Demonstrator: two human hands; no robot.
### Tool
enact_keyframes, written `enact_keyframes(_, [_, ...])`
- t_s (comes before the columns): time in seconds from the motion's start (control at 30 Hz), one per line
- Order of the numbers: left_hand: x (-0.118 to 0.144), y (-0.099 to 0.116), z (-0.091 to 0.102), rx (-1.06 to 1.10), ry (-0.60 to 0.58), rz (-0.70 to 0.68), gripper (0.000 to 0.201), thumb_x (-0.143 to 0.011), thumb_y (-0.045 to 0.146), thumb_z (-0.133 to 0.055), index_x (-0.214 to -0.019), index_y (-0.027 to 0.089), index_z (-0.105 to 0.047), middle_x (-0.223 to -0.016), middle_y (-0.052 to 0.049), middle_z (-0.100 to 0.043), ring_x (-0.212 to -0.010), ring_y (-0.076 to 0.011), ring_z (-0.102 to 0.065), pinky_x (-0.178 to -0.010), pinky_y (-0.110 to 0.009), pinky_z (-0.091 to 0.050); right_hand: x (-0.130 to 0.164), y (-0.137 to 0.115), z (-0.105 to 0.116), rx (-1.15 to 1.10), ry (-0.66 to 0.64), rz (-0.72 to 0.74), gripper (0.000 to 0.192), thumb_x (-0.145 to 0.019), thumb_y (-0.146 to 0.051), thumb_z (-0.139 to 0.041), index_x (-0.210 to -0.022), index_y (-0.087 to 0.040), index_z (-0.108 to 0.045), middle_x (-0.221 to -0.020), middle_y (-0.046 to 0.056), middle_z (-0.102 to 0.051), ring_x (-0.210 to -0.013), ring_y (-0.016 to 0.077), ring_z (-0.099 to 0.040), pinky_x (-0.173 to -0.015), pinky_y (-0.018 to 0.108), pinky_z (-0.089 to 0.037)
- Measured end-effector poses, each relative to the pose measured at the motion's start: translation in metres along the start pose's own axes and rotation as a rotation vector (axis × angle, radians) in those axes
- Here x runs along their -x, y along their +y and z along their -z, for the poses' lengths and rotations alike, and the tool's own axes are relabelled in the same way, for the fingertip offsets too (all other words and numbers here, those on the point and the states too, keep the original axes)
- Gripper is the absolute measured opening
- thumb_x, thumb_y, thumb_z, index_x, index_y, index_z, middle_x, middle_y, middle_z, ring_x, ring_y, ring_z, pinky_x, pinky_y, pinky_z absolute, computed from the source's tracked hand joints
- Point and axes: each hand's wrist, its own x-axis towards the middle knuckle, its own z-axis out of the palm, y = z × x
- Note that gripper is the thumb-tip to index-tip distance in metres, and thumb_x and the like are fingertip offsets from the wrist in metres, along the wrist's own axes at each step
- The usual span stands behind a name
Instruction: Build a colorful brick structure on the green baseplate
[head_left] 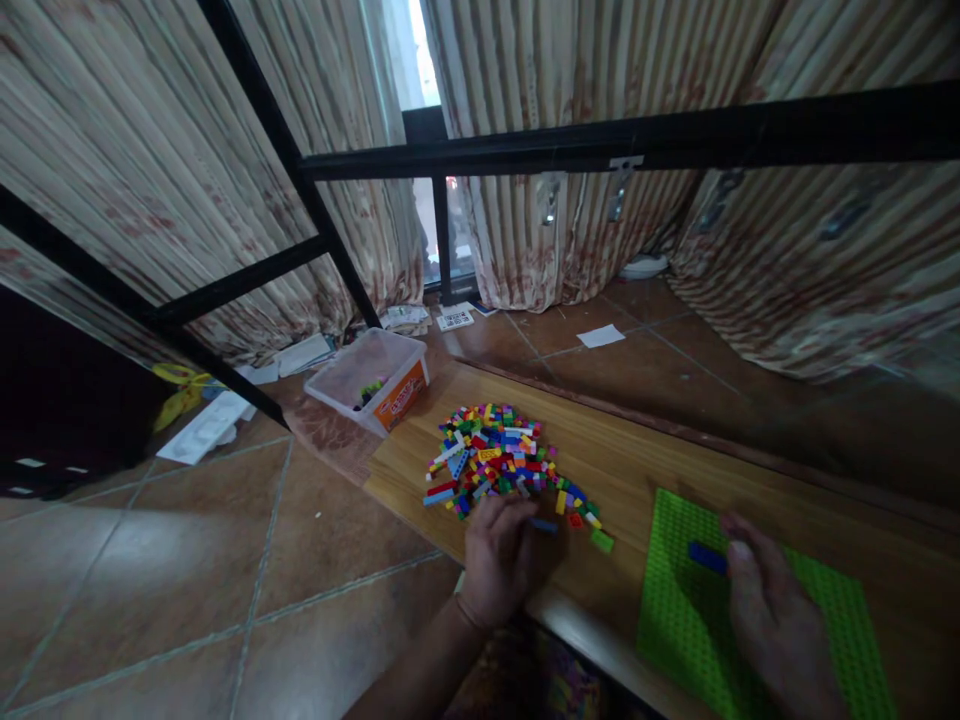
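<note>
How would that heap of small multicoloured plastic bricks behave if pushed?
The heap of small multicoloured plastic bricks would probably scatter, since many pieces look unconnected. Their small size suggests they're light, and their mostly boxy shapes suggest sliding rather than rolling.

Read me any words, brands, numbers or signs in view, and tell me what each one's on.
Nothing reads clearly.
Orange label on the clear plastic box: pale lettering, too blurred to read.
White sheet near the curtains: dark, code-like print, too small to make out.
Colourful bricks: no readable marks.
</note>
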Motion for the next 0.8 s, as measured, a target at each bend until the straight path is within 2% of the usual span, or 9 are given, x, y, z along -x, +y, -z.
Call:
enact_keyframes(0.07, [-0.011, -0.016, 0.018, -0.108, 0.088, 0.068, 0.024, -0.086, 0.014, -0.052, -0.107, 0.023, -0.059, -0.106, -0.007, -0.062, -0.099, -0.0194, -0.058, -0.084, -0.036, -0.050, 0.000, 0.003, 0.004, 0.011, -0.005, -0.015, 0.056, -0.090, -0.056, -0.034, -0.126, -0.019, -0.055, -0.127, 0.014, -0.061, -0.118, 0.0327, -0.056, -0.101, 0.051, -0.043])
enact_keyframes(0.17, [-0.026, -0.042, 0.041, -0.284, 0.143, 0.168, 0.032, -0.084, 0.018, -0.056, -0.116, 0.022, -0.056, -0.112, -0.009, -0.060, -0.105, -0.0235, -0.055, -0.091, -0.043, -0.048, 0.001, 0.000, 0.007, 0.077, 0.008, 0.007, 0.059, -0.087, -0.059, -0.037, -0.124, -0.018, -0.056, -0.124, 0.014, -0.063, -0.111, 0.0336, -0.060, -0.096, 0.050, -0.046])
enact_keyframes(0.27, [-0.032, -0.062, 0.052, -0.357, 0.125, 0.224, 0.046, -0.080, 0.021, -0.062, -0.124, 0.020, -0.050, -0.121, -0.011, -0.056, -0.114, -0.0273, -0.052, -0.097, -0.049, -0.045, 0.000, -0.024, -0.003, 0.117, 0.038, 0.116, 0.056, -0.085, -0.060, -0.041, -0.121, -0.020, -0.058, -0.123, 0.013, -0.063, -0.107, 0.0317, -0.062, -0.092, 0.046, -0.049])
enact_keyframes(0.37, [-0.032, -0.073, 0.052, -0.345, 0.072, 0.236, 0.052, -0.080, 0.025, -0.063, -0.129, 0.019, -0.046, -0.125, -0.012, -0.055, -0.119, -0.0284, -0.051, -0.099, -0.050, -0.045, -0.008, -0.067, -0.029, 0.039, -0.061, 0.302, 0.046, -0.089, -0.053, -0.043, -0.120, -0.023, -0.057, -0.123, 0.010, -0.062, -0.112, 0.0278, -0.058, -0.095, 0.043, -0.048])
enact_keyframes(0.47, [-0.030, -0.078, 0.048, -0.310, 0.039, 0.229, 0.053, -0.081, 0.027, -0.062, -0.131, 0.019, -0.045, -0.126, -0.013, -0.055, -0.120, -0.0279, -0.051, -0.100, -0.050, -0.045, -0.025, -0.114, -0.070, -0.049, -0.192, 0.451, 0.041, -0.092, -0.044, -0.043, -0.125, -0.022, -0.053, -0.124, 0.011, -0.059, -0.116, 0.0265, -0.055, -0.099, 0.045, -0.045])
enact_keyframes(0.57, [-0.029, -0.082, 0.045, -0.279, 0.049, 0.213, 0.047, -0.084, 0.024, -0.058, -0.129, 0.019, -0.047, -0.127, -0.013, -0.056, -0.121, -0.0270, -0.051, -0.101, -0.050, -0.045, -0.043, -0.144, -0.111, -0.119, -0.291, 0.555, 0.040, -0.092, -0.038, -0.045, -0.128, -0.022, -0.051, -0.125, 0.012, -0.058, -0.116, 0.0267, -0.053, -0.100, 0.047, -0.044])
enact_keyframes(0.67, [-0.029, -0.083, 0.044, -0.255, 0.062, 0.202, 0.040, -0.086, 0.020, -0.053, -0.126, 0.018, -0.050, -0.126, -0.013, -0.057, -0.121, -0.0252, -0.052, -0.102, -0.048, -0.044, -0.051, -0.153, -0.136, -0.117, -0.347, 0.612, 0.038, -0.091, -0.035, -0.048, -0.126, -0.021, -0.054, -0.123, 0.012, -0.059, -0.115, 0.0277, -0.053, -0.098, 0.048, -0.044])
enact_keyframes(0.8, [-0.028, -0.083, 0.045, -0.219, 0.067, 0.220, 0.035, -0.089, 0.018, -0.048, -0.123, 0.018, -0.053, -0.120, -0.011, -0.061, -0.115, -0.0223, -0.056, -0.099, -0.044, -0.047, -0.048, -0.145, -0.137, -0.128, -0.361, 0.619, 0.031, -0.091, -0.032, -0.049, -0.118, -0.022, -0.061, -0.115, 0.010, -0.064, -0.109, 0.0269, -0.055, -0.094, 0.046, -0.046])
